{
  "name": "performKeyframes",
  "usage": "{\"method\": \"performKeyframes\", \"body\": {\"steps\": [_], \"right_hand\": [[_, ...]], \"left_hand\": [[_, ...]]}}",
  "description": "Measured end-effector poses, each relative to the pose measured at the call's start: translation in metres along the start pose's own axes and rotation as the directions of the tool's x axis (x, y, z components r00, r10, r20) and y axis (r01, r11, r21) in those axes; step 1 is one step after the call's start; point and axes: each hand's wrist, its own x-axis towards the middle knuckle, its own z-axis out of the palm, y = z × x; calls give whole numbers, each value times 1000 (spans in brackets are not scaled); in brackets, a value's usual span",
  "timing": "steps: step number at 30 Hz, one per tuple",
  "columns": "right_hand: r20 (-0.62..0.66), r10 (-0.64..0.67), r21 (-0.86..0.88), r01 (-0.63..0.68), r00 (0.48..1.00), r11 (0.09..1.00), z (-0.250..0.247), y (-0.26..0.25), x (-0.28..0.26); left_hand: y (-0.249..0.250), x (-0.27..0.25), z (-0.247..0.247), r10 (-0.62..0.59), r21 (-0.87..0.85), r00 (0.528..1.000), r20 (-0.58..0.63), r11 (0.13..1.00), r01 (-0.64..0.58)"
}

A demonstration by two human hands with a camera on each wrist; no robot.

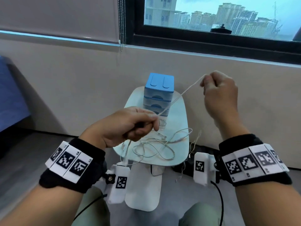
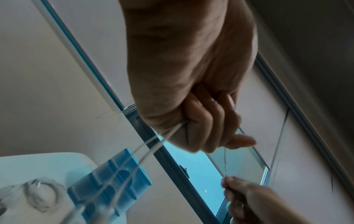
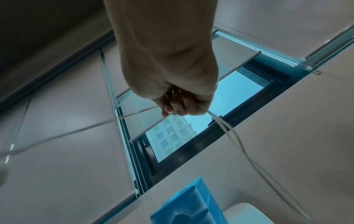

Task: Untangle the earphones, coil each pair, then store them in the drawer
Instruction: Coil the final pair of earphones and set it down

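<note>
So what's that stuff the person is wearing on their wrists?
Both hands are bare. Each wrist wears a black band with white tiles of black square codes. A small white camera box hangs under each band, with a black cable.

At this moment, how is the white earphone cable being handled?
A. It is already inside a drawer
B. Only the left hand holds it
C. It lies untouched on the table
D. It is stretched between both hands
D: in the head view the earphone cable runs taut from the left hand up to the right hand, each pinching it above the white table.
</note>
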Motion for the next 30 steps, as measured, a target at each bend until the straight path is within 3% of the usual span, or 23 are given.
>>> {"method": "performKeyframes", "body": {"steps": [3, 6, 8, 10, 12, 14, 16, 19, 22, 25, 27, 30], "right_hand": [[35, -1, 29, 0, 999, 1000, -2, -5, 2], [251, 100, -11, -100, 963, 995, 2, -4, -3], [483, 130, -64, -113, 866, 991, 7, -1, -15], [699, 131, -122, -64, 703, 991, 12, 0, -30], [841, 118, -116, -37, 529, 993, 16, -1, -45], [911, 105, -112, -6, 398, 994, 19, -4, -57], [940, 83, -87, -2, 330, 996, 21, -8, -66], [961, 18, -9, -31, 277, 999, 18, -19, -71], [968, -61, 77, -55, 244, 996, 11, -37, -70], [958, -148, 160, -31, 246, 987, 5, -55, -62], [922, -195, 223, -50, 335, 973, 0, -61, -54], [815, -172, 309, -164, 553, 937, -9, -66, -36]], "left_hand": [[-3, -1, 3, 21, 1, 998, 61, 1000, -21], [4, 2, 9, 117, -167, 993, 21, 980, -112], [12, 8, 13, 173, -250, 982, -78, 950, -187], [19, 15, 13, 218, -293, 952, -214, 916, -276], [23, 21, 8, 255, -326, 910, -326, 873, -362], [24, 25, 1, 261, -364, 885, -387, 838, -406], [23, 28, -5, 230, -413, 872, -432, 809, -418], [18, 33, -5, 196, -450, 844, -499, 774, -446], [9, 38, -3, 181, -447, 809, -559, 756, -478], [2, 42, 4, 183, -354, 799, -573, 823, -443], [-3, 41, 10, 220, -213, 821, -527, 901, -379], [-6, 35, 18, 278, 43, 863, -422, 957, -288]]}}
